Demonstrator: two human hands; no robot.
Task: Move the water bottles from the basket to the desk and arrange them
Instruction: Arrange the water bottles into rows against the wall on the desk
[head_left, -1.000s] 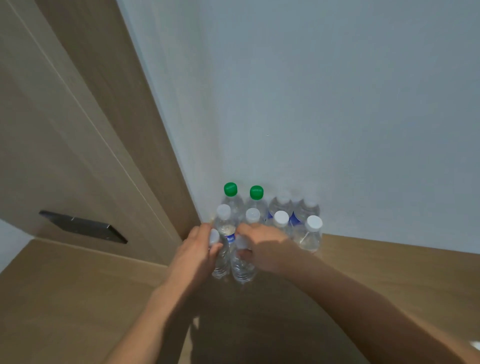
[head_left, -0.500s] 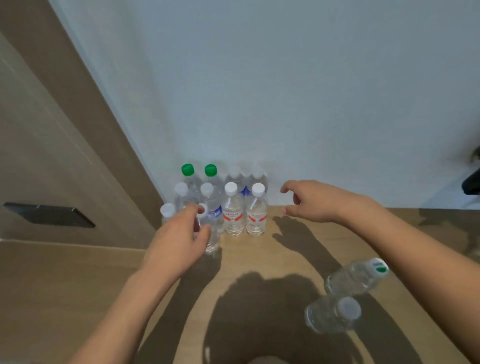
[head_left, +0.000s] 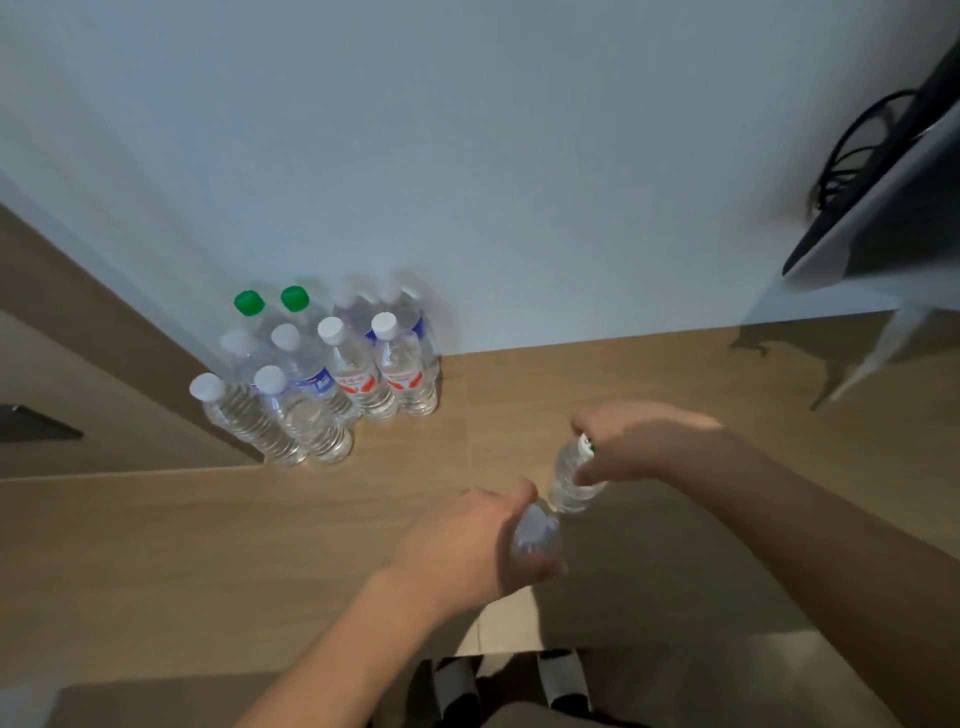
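Note:
Several clear water bottles (head_left: 332, 374) stand grouped in the desk's back left corner against the wall, two with green caps at the rear, the others white-capped. Nearer the front, my left hand (head_left: 467, 545) grips a white-capped bottle (head_left: 535, 535) round its body. My right hand (head_left: 639, 447) holds a second bottle (head_left: 569, 478) by its top end, where a bit of green shows. The two held bottles almost touch each other above the wooden desk (head_left: 208, 545). No basket is in view.
A white wall (head_left: 467, 156) runs behind the desk. A wooden panel (head_left: 78, 322) with a dark handle (head_left: 36, 423) closes off the left side. A monitor with cables (head_left: 883, 197) stands at the right. The desk's front edge and my feet (head_left: 514, 680) show below.
Both hands left the bottle group and came back toward the front. Each hand has taken hold of one of the two bottles that lay loose on the desk. The view swung right.

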